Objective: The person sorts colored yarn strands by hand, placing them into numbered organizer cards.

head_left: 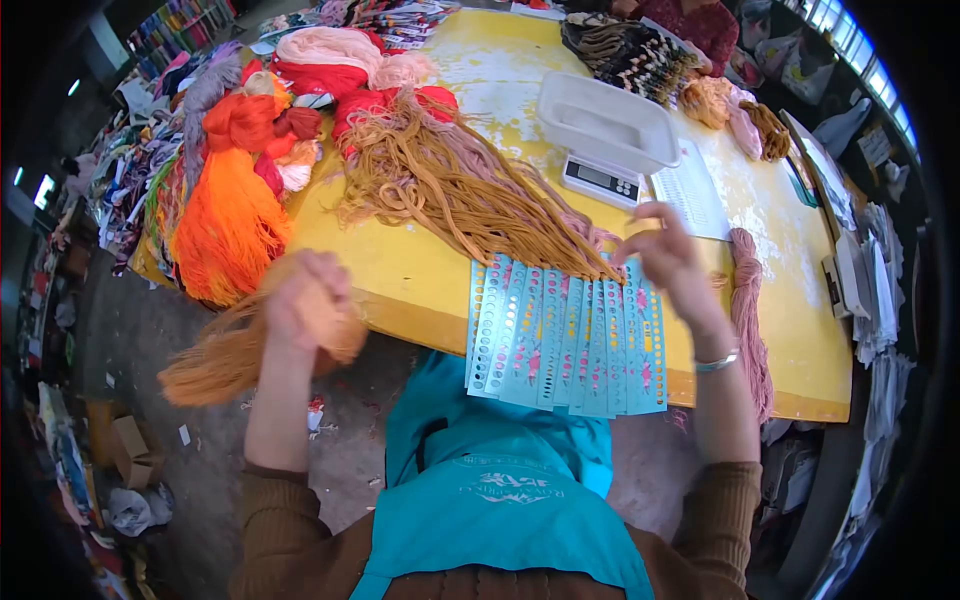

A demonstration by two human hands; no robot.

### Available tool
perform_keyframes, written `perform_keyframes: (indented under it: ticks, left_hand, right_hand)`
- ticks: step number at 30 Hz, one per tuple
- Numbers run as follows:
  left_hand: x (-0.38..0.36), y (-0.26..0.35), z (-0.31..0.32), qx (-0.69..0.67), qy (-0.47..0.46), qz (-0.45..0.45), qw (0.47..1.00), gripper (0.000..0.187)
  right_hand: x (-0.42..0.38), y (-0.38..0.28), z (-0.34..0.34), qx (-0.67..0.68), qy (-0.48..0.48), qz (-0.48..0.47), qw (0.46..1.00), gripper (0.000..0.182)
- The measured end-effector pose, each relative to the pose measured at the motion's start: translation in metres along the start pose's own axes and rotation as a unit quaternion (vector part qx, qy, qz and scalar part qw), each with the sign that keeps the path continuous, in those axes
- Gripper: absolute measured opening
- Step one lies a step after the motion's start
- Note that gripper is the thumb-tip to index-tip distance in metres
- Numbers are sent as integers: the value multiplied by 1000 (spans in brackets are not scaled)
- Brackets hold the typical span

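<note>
My left hand [305,300] is closed around a skein of peach-orange embroidery thread [215,350], held off the table's left front edge; its loose ends trail to the left, and both are blurred. My right hand [668,255] is above the right end of a row of light-blue punched thread cards [560,340]. Its fingers are curved with a gap between them, and I see nothing held in it. Long golden-brown threads [470,200] lie across the table, their front ends at the cards' top edge. Mauve threads [580,225] run alongside them.
A white plastic tray [605,115] sits on a digital scale [600,180], beside a printed sheet [695,195]. Orange thread [230,220] hangs over the yellow table's [400,290] left edge. A dusty-pink skein [748,310] lies at right. Dark skeins [625,60] are at the back.
</note>
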State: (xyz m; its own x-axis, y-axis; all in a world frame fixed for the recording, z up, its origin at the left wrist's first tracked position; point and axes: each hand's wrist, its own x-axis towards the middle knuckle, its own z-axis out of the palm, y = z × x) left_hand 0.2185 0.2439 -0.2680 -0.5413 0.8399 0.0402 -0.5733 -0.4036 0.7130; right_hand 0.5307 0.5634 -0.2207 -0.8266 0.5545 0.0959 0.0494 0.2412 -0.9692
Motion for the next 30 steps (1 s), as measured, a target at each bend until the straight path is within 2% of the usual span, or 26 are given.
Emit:
perform_keyframes:
  ticks: [1,3,5,7,9,10,11,13,14,16,17,19,20,22,23,25,27,28,30]
  left_hand:
    - [13,-15,0,41,-65,-33,996,33]
    - [30,-43,26,179,-113,-94,973,30]
    - [40,-71,48,242,-125,-176,946,35]
    - [50,-96,64,210,-157,-173,950,40]
    - [55,-104,79,230,-161,-192,940,40]
    - [58,-108,83,233,-185,-200,934,35]
    - [61,-111,85,234,-209,-208,927,31]
    - [65,-117,84,251,-200,-227,920,25]
    - [68,-120,78,232,-184,-230,927,22]
    - [71,-125,72,213,-167,-235,934,21]
    - [72,-127,72,214,-147,-237,936,19]
    - [75,-133,69,214,-126,-240,938,18]
    - [78,-138,66,216,-114,-234,941,16]
    - [82,-147,59,216,-100,-229,944,15]
    - [84,-151,56,214,-89,-231,945,16]
    - [87,-154,54,210,-77,-235,946,17]
    - [91,-153,57,279,-16,-277,919,24]
    - [93,-153,55,278,-15,-278,919,24]
    - [97,-153,51,285,33,-320,903,30]
  right_hand:
    - [3,2,21,28,-59,22,998,46]
    - [8,6,54,56,-122,33,990,55]
    - [13,16,73,62,-175,38,982,61]
    - [15,25,84,98,-189,9,977,61]
    - [15,21,90,121,-218,59,967,62]
    - [18,29,100,144,-204,-1,968,62]
    - [16,31,97,145,-201,2,969,62]
    - [14,27,92,141,-222,71,962,60]
    - [15,30,93,142,-221,72,962,60]
    - [13,41,99,134,-155,77,976,54]
    - [12,43,102,135,-155,78,975,54]
    - [11,48,112,-14,-44,65,997,37]
    - [11,52,117,-14,-45,66,997,37]
    - [11,60,125,-82,70,-31,994,16]
    - [13,67,126,-82,70,-29,994,16]
    - [19,79,128,-105,140,-118,977,9]
    - [28,88,122,-68,160,3,985,8]
    - [34,107,117,-48,158,49,985,9]
    - [37,130,118,-33,155,54,986,10]
